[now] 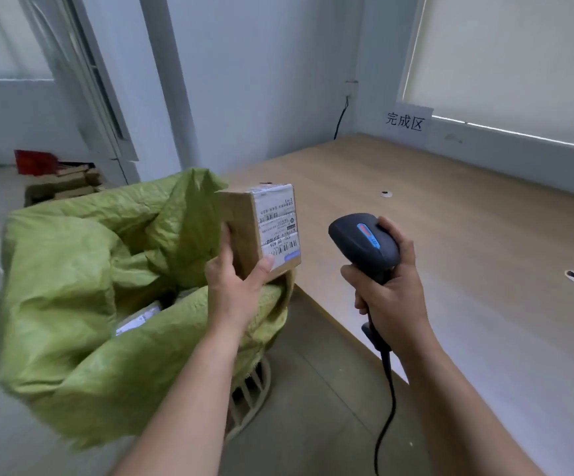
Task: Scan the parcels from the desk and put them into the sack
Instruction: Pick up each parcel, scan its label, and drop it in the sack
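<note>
Over the green sack (pixel 83 269), keep left hand (pixel 241 286) gripping the labelled cardboard parcel (pixel 261 228), right hand (pixel 388 286) clamped on the barcode scanner (pixel 364 245), aim at the barcode.

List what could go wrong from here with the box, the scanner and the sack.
1. The left hand pinches the box near its lower corner only; it may slip.
2. The thumb lies on the label's lower edge and might block a barcode from the scanner in the right hand.
3. The green sack has folded-in edges; the box could catch there.
</note>
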Available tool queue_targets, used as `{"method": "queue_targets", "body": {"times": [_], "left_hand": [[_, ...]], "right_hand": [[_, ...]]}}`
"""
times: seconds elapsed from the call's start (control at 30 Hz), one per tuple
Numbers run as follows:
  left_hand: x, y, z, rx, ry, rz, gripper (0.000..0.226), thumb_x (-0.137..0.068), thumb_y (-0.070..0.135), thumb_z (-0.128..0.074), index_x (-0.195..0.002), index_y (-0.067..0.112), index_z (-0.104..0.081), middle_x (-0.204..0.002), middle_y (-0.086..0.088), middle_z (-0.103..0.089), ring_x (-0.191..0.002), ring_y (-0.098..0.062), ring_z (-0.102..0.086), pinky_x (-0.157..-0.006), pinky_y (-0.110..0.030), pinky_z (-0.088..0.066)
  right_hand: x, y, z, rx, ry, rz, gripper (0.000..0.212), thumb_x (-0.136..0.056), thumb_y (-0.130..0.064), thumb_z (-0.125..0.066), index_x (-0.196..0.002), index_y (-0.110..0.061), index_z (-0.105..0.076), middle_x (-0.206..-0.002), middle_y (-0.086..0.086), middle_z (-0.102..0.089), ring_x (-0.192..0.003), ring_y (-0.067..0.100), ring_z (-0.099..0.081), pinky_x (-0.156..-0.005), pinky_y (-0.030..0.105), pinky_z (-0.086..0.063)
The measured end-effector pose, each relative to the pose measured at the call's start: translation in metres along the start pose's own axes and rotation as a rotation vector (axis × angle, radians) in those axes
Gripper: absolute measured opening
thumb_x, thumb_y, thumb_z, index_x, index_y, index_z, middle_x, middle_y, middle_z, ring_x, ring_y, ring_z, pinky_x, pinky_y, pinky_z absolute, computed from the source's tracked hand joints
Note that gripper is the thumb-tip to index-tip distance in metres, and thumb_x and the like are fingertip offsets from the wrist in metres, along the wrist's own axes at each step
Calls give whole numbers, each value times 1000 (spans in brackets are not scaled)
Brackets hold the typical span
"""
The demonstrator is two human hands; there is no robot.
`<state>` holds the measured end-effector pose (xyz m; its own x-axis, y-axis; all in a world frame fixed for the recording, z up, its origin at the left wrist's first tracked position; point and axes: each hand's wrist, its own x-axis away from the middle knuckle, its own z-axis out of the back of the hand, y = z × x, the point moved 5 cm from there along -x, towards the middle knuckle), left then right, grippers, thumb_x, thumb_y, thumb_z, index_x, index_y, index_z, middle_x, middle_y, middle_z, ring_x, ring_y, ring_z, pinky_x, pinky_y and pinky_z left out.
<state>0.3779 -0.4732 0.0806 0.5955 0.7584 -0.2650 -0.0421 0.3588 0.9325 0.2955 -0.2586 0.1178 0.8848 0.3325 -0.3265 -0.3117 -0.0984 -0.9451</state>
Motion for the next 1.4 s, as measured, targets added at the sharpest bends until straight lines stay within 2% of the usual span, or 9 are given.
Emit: {"method": "queue_targets", "body": {"times": [0.13, 0.27, 0.33, 0.43, 0.57, 0.8, 1.0, 1.13, 1.4], "left_hand": [[-38, -29, 50, -28, 57, 28, 83, -83, 42, -67, -149, 46, -16, -127, -3, -40, -110, -15, -44, -100, -31, -35], [-71, -60, 92, -106, 126, 85, 84, -84, 43, -67, -148, 49, -13, -125, -2, -36, -103, -15, -43, -92, -27, -36], [-83, -73, 103, -169, 149, 128, 84, -84, 45, -66, -149, 47, -13, -126, -4, -33, -101, -15, -41, -88, -26, -34], [-98, -88, 103, -204, 83, 190, 85, -84, 48, -64, -151, 41, -12, -141, -9, -27, -116, -23, -42, -91, -32, -37], [-111, -91, 81, -170, -19, 153, 76, -87, 50, -59, -151, 34, -21, -152, -7, -23, -135, -23, -33, -102, -34, -33], [-113, -66, 18, -61, -116, 42, 64, -90, 46, -56, -147, 33, -30, -148, 1, -35, -135, -16, -36, -109, -39, -34], [-78, -28, -55, 54, -264, -51, 63, -88, 48, -58, -145, 35, -33, -147, 6, -39, -119, -3, -40, -88, -19, -35], [-35, 7, -105, 85, -371, -106, 65, -88, 42, -62, -145, 31, -35, -144, 7, -43, -127, -6, -40, -106, -34, -38], [92, 81, -207, 54, -599, -244, 65, -89, 44, -59, -146, 34, -30, -143, 10, -41, -130, -8, -39, -108, -39, -37]], "right_hand": [[-23, 9, -62, -4, -58, 14, 71, -68, -19, -72, -118, -63, -46, -99, -4, -66, -52, 10, -53, -51, 24, -46], [-41, 20, -114, -7, -94, 31, 72, -68, -18, -72, -121, -60, -46, -112, 8, -65, -61, 7, -55, -61, 27, -45], [-48, 29, -133, -8, -110, 28, 73, -68, -19, -72, -121, -62, -46, -110, -4, -66, -61, 5, -55, -61, 29, -45], [-55, 42, -150, -9, -123, 11, 73, -69, -18, -72, -123, -60, -46, -106, -19, -66, -57, 2, -56, -59, 28, -47], [-63, 48, -146, 8, -94, 11, 74, -69, -17, -73, -125, -58, -46, -108, -14, -66, -57, 1, -58, -55, 21, -48], [-61, 50, -92, 81, 20, -29, 75, -76, -4, -72, -130, -50, -47, -99, -17, -67, -54, 5, -56, -50, 20, -48], [-36, 37, -19, 142, 140, -78, 71, -76, -13, -72, -125, -57, -44, -99, -20, -65, -54, 9, -53, -50, 22, -46], [-9, 24, 42, 169, 228, -75, 71, -81, -7, -72, -125, -56, -45, -97, -22, -65, -55, 11, -53, -51, 22, -46], [64, -12, 186, 197, 402, -44, 69, -75, -16, -71, -118, -63, -45, -95, -25, -65, -55, 12, -54, -50, 22, -46]]}}
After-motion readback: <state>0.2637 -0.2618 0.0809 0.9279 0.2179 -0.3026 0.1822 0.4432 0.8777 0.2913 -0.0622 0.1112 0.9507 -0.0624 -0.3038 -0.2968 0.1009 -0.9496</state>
